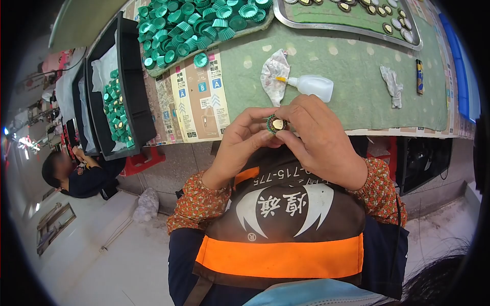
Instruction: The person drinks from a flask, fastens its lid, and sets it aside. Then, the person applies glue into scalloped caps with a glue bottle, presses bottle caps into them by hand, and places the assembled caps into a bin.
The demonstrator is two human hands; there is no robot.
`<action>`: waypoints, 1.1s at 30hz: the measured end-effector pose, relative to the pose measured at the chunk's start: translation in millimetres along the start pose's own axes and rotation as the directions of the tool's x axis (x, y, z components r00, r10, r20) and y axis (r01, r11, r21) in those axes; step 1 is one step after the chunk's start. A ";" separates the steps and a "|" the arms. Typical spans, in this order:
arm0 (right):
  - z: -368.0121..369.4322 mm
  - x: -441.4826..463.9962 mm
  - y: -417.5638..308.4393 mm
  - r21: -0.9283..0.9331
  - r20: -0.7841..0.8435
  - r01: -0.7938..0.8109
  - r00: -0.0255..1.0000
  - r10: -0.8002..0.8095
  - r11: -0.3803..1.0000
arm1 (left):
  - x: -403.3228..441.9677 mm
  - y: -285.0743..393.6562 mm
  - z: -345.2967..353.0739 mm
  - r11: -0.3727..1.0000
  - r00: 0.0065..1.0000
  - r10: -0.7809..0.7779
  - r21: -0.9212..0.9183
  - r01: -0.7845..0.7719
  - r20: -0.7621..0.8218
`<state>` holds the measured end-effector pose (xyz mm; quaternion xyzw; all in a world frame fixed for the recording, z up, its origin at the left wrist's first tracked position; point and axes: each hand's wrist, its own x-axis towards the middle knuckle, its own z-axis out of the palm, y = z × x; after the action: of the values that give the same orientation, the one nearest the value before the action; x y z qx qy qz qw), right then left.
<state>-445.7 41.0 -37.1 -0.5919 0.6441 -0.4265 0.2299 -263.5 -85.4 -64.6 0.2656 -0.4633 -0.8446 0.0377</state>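
Between both hands, just off the table's front edge, is a small green fluted cup (269, 122) with a cream, dark-rimmed disc (277, 124) facing up in it. My left hand (244, 140) pinches the cup's left side with thumb and fingertips. On the other side, my right hand (322, 136) has its thumb and fingers closed at the same piece, partly covering it. Beyond the hands, a white squeeze bottle (315, 87) with a yellow tip lies on its side, the tip resting on a stained crumpled cloth (274, 76).
Many green fluted cups (186, 25) are heaped at the back left. A metal tray (352, 29) carries dark-rimmed discs. Another crumpled cloth (391, 86) and a lighter-like tube (419, 76) lie right. A black crate (137, 109) holds assembled pieces; another person (87, 176) sits far left.
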 end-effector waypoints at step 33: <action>15.6 -8.3 6.2 0.034 0.027 0.045 0.999 -0.045 0.998 | -0.1 -12.9 8.6 0.997 0.994 0.043 0.072 -0.035 -0.104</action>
<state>-435.1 44.2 -52.2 -0.6081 0.6202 -0.4342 0.2389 -265.2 -71.5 -71.2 0.3017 -0.4951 -0.8118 0.0692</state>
